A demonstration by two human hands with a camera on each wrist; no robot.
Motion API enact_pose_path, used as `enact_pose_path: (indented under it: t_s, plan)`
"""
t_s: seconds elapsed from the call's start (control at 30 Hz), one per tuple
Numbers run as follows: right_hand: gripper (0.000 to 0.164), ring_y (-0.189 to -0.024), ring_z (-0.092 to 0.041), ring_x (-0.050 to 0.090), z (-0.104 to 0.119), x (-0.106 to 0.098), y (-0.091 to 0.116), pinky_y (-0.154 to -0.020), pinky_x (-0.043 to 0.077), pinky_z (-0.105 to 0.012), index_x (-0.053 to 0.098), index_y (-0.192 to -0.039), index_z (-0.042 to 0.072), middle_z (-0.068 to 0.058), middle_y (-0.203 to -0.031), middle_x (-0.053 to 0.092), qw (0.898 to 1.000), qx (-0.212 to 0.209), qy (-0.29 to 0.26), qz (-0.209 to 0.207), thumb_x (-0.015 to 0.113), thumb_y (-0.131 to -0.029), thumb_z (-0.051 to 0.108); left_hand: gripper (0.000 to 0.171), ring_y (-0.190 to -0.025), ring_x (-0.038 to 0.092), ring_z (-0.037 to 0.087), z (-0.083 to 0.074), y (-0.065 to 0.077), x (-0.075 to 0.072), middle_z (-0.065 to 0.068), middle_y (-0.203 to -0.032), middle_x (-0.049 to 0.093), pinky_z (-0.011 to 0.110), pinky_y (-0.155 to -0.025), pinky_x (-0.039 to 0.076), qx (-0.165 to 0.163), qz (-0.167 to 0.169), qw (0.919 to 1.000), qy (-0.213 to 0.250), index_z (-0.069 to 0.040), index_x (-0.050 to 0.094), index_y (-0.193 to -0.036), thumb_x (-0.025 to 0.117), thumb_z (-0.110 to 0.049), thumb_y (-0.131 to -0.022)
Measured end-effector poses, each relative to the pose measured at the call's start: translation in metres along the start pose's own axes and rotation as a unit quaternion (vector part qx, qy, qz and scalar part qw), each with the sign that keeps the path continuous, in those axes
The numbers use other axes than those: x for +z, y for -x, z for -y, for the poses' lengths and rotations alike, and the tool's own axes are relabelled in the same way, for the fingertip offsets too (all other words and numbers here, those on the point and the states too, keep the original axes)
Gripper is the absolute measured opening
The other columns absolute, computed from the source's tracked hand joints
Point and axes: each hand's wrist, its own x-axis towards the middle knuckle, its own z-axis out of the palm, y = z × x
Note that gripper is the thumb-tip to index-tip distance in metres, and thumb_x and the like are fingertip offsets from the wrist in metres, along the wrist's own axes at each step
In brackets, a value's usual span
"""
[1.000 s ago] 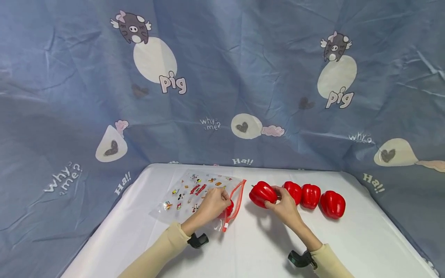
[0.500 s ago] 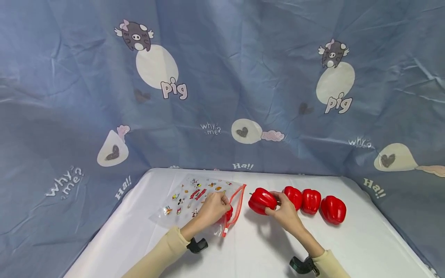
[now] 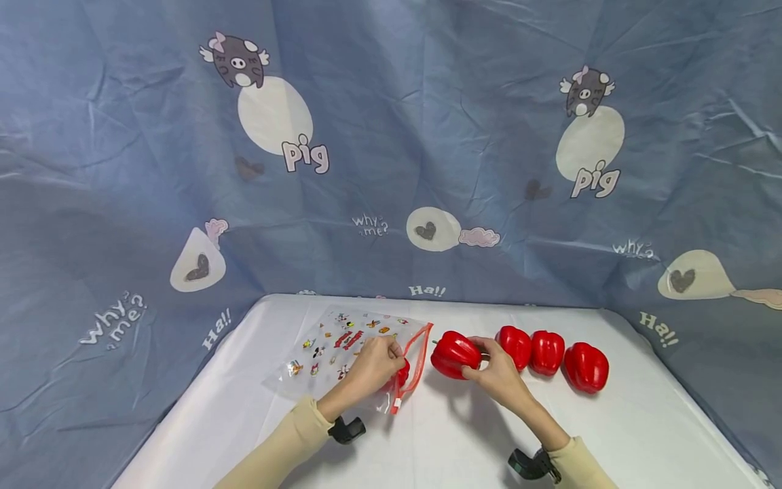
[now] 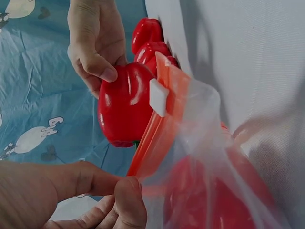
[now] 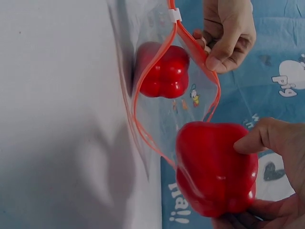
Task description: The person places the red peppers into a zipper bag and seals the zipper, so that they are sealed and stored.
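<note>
My left hand (image 3: pixel 374 365) pinches the upper edge of a clear zip bag (image 3: pixel 336 343) printed with small cartoon figures. Its red zip rim (image 5: pixel 138 102) gapes open toward the right, with a white slider (image 4: pixel 158 98) at one end. Inside the bag, near the mouth, lies a red bell pepper (image 5: pixel 164 71). My right hand (image 3: pixel 502 375) grips another red bell pepper (image 3: pixel 455 354) between thumb and fingers, its stem toward the bag. That pepper is held above the table, just right of the bag's mouth.
Three more red bell peppers, the nearest one (image 3: pixel 515 346), a middle one (image 3: pixel 546 352) and an outer one (image 3: pixel 586 367), line up on the white table (image 3: pixel 452 448) at right. A blue printed cloth (image 3: pixel 391 170) hangs behind the table.
My right hand has brought its bell pepper slightly left, closer to the bag's mouth. The left hand keeps its pinch on the bag's edge. The head view has tilted a little.
</note>
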Motion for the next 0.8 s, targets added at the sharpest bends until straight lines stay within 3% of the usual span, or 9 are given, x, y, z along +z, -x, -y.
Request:
enact_pose_path:
  t_s: [0.23, 0.8]
  plan:
    - [0.055, -0.108, -0.027, 0.059, 0.003, 0.001, -0.002, -0.08, 0.055, -0.034, 0.058, -0.124, 0.004, -0.01, -0.118, 0.063, 1.0, -0.023, 0.004, 0.005, 0.076, -0.073, 0.013, 0.008, -0.047, 0.047, 0.004, 0.0, -0.001, 0.0, -0.003, -0.057, 0.056, 0.02, -0.046, 0.038, 0.006, 0.0, 1.0, -0.004, -0.007, 0.059, -0.072, 0.061, -0.003, -0.078]
    - [0.053, -0.099, -0.023, 0.063, 0.01, 0.012, -0.002, -0.074, 0.054, -0.028, 0.06, -0.122, 0.006, -0.008, -0.113, 0.065, 0.999, -0.031, -0.009, 0.04, 0.075, -0.072, 0.009, 0.009, -0.046, 0.043, 0.005, 0.0, 0.0, 0.0, -0.004, -0.055, 0.054, 0.021, -0.044, 0.033, 0.007, -0.001, 0.9999, -0.01, -0.008, 0.057, -0.071, 0.062, -0.004, -0.078]
